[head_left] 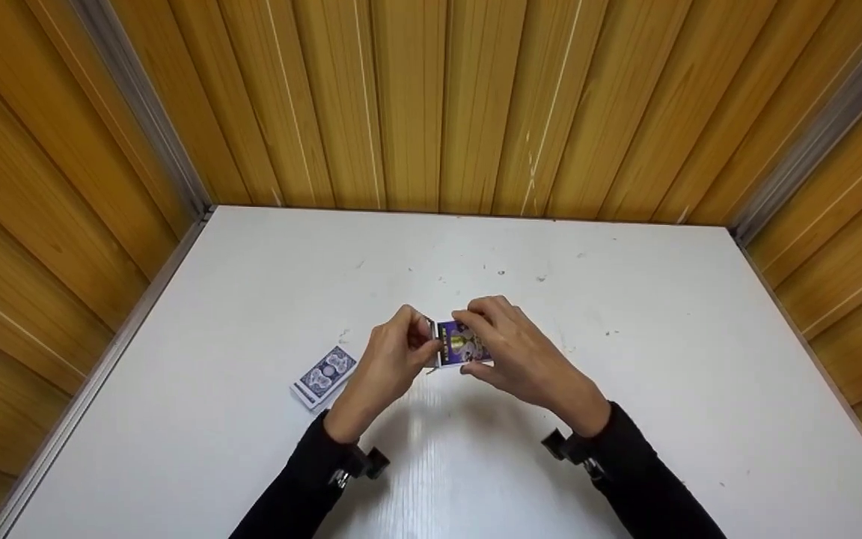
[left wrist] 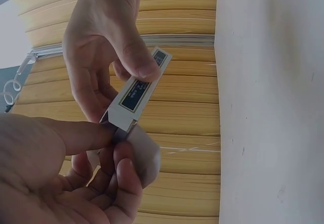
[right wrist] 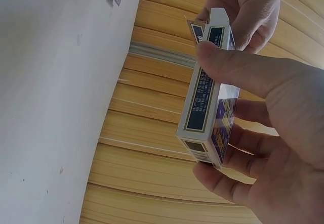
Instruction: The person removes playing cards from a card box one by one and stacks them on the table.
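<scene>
Over the table, my right hand (head_left: 524, 363) grips a small card box (head_left: 459, 343) with a purple picture face and white edges. The right wrist view shows its thumb on the narrow side of the box (right wrist: 200, 102), with fingers along the opposite side. At the box's other end, my left hand (head_left: 382, 363) pinches the lid flap between thumb and fingers. That end stands open, its side tab (right wrist: 219, 17) sticking out. Left of the left wrist, a deck of blue-backed playing cards (head_left: 328, 373) lies on the table. The box's inside is hidden.
The white table (head_left: 251, 299) carries small dark specks and scuffs. Wood-patterned panels (head_left: 408, 105) stand behind it and on both sides, with grey metal strips at the corners. Each black sleeve has a wrist camera (head_left: 573, 447) strapped on.
</scene>
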`<state>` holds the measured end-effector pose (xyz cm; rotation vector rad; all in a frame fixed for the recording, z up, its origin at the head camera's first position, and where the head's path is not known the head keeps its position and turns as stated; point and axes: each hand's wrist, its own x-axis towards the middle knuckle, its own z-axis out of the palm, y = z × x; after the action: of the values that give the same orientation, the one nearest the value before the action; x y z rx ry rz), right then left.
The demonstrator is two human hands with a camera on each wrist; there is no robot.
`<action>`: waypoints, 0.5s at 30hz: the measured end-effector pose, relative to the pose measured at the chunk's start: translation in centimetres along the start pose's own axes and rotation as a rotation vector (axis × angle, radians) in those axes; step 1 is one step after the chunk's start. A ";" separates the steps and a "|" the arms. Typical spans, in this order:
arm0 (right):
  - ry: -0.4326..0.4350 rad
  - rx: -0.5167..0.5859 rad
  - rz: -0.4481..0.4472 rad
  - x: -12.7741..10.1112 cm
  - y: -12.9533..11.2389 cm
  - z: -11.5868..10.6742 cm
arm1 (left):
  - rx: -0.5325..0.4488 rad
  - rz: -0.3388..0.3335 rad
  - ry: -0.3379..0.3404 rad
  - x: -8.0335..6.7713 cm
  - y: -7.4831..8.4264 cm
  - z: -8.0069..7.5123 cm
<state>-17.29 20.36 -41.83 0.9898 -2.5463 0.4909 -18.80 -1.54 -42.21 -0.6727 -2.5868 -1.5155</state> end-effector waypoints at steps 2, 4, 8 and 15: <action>-0.002 0.000 0.001 0.0 0.0 0.0 | -0.020 -0.026 -0.007 0.0 0.0 -0.1; -0.003 0.001 0.001 0.1 -0.1 0.0 | -0.043 -0.050 -0.014 0.0 0.0 -0.3; 0.004 -0.002 0.001 0.2 -0.1 0.1 | -0.080 -0.077 -0.020 0.0 -0.1 -0.6; 0.020 0.012 0.009 0.3 0.5 0.1 | -0.102 -0.047 0.008 0.0 -0.2 -1.1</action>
<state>-17.85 20.46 -41.81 0.9737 -2.5334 0.5172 -19.05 -2.56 -41.76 -0.6183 -2.5512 -1.6705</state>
